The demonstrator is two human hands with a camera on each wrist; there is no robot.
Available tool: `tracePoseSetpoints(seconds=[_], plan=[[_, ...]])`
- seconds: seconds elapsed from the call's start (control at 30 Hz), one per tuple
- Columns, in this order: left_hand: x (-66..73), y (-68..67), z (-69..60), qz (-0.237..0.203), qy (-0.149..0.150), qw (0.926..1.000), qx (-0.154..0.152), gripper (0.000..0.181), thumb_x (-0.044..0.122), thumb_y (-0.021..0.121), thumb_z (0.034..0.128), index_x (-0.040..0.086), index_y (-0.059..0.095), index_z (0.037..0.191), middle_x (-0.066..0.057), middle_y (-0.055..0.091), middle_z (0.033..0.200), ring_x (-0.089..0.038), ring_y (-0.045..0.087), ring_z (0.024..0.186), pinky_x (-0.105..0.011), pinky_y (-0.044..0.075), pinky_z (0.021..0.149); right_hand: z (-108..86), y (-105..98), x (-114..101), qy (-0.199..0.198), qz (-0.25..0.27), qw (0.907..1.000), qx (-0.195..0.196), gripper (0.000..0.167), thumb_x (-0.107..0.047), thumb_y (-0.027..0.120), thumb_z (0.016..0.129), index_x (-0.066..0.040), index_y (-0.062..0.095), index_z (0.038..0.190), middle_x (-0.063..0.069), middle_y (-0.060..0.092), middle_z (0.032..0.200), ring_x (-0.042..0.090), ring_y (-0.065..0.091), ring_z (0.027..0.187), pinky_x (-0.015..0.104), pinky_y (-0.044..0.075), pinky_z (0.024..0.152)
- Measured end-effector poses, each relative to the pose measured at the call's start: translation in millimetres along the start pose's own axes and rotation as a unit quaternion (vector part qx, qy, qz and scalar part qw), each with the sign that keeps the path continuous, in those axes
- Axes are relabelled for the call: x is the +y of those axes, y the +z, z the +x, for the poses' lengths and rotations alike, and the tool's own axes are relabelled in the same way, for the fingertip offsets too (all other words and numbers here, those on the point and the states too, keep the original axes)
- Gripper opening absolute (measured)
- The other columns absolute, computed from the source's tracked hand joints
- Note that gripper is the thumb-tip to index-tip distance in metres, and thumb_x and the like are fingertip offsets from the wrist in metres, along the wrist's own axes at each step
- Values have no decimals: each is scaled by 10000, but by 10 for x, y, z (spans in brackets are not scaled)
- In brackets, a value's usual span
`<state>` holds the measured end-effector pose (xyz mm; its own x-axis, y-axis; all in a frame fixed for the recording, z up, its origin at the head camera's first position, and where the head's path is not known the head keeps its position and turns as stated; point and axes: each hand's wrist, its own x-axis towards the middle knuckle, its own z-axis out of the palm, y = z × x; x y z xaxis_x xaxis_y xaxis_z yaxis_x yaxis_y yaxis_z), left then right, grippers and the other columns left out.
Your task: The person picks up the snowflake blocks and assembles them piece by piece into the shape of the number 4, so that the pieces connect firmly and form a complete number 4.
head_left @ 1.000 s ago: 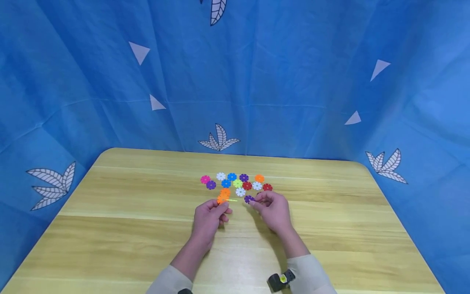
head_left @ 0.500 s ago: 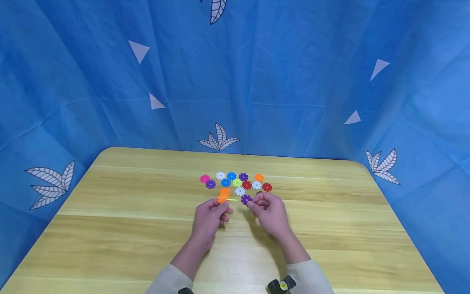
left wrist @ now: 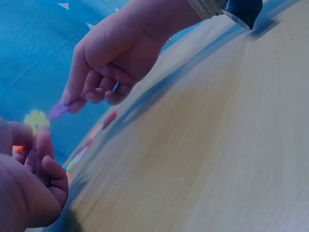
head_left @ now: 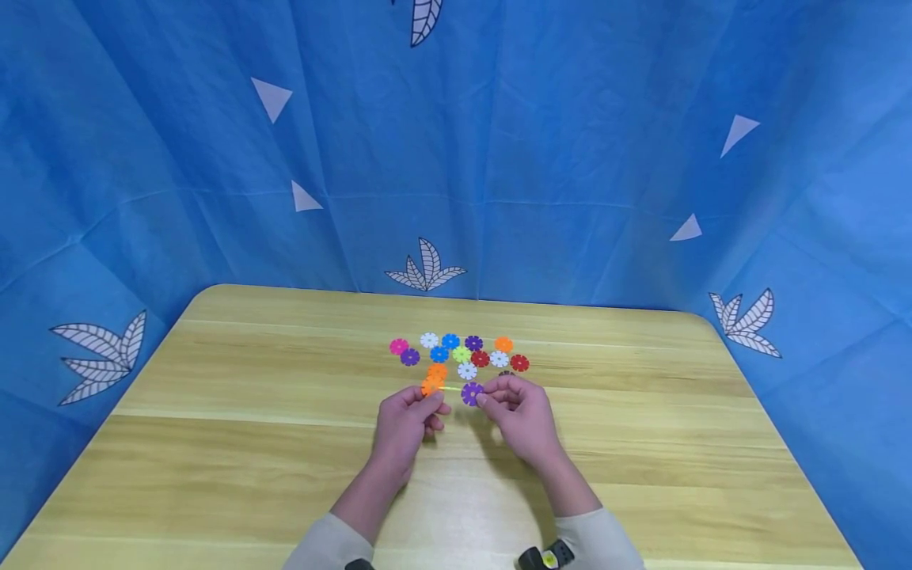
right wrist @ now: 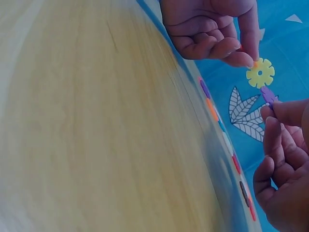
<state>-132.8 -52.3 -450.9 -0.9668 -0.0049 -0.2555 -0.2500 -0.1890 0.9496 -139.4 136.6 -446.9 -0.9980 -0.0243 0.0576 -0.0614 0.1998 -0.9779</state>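
My left hand (head_left: 406, 427) pinches an orange notched disc (head_left: 431, 385) between thumb and finger; a yellow disc (head_left: 450, 388), seen edge-on from the head, is joined to it. In the right wrist view the yellow disc (right wrist: 260, 73) shows its round face. A purple disc (head_left: 472, 394) is pinched by the thumb and fingertips of my right hand (head_left: 526, 418). The purple disc (right wrist: 268, 94) lies right at the yellow one's edge; whether they touch or interlock I cannot tell. Both hands are raised above the table.
Beyond the hands, several loose discs lie flat on the wooden table (head_left: 249, 443): pink (head_left: 399, 347), blue (head_left: 450, 341), white (head_left: 466, 370), red (head_left: 519, 362), orange (head_left: 503, 344) and others. A blue patterned curtain (head_left: 541, 158) hangs behind the table.
My right hand has moved slightly left with the purple disc, which now shows its face to the head view and is close to the yellow disc. The left hand has stayed in place.
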Motion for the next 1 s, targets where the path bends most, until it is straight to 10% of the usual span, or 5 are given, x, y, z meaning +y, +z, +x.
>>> tracePoseSetpoints(seconds=[1.0], plan=[[-42,-2,-10,80,148,9994,-317,211,108,630,964,-84,647,1048,-216,686,917,-160,587,640,-235,492,586,-5,121,-27,83,1044,9944,111,96,64,725,872,62,707,966,198,703,875,418,689,781,429,596,696]])
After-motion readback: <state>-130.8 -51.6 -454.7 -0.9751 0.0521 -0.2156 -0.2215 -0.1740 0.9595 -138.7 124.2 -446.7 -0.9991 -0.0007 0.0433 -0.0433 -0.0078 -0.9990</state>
